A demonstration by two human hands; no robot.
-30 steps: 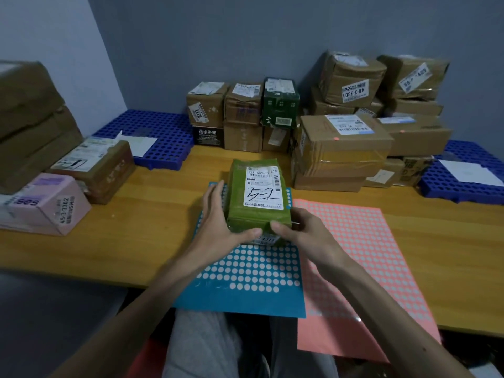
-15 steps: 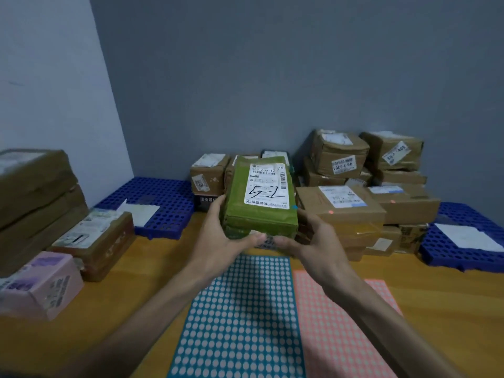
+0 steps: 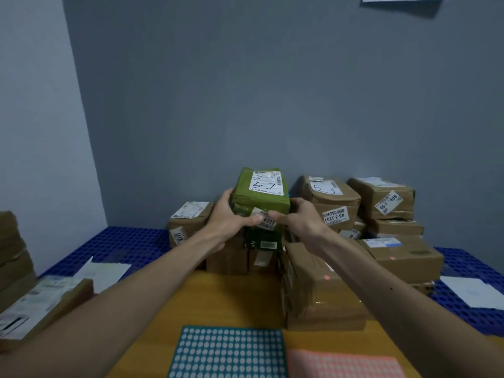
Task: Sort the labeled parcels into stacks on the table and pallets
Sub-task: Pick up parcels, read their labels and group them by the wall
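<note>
Left hand (image 3: 226, 214) and right hand (image 3: 301, 219) gripping green parcel (image 3: 259, 195), label up, long axis pointing away toward wall.

The green parcel (image 3: 260, 199) is wrapped in shiny plastic (paper label (image 3: 266, 181)); the boxes (image 3: 321, 296) are made of taped cardboard, the table (image 3: 231, 298) of smooth wood.

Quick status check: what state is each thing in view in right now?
green parcel, label up, held in both hands just above the dark green box; contact unclear.
left hand, grips the green parcel's left side.
right hand, grips its right side.
dark green box, directly below the green parcel, unheld.
teal dotted sheet, flat on the table.
pink dotted sheet, flat beside the teal one.
</note>
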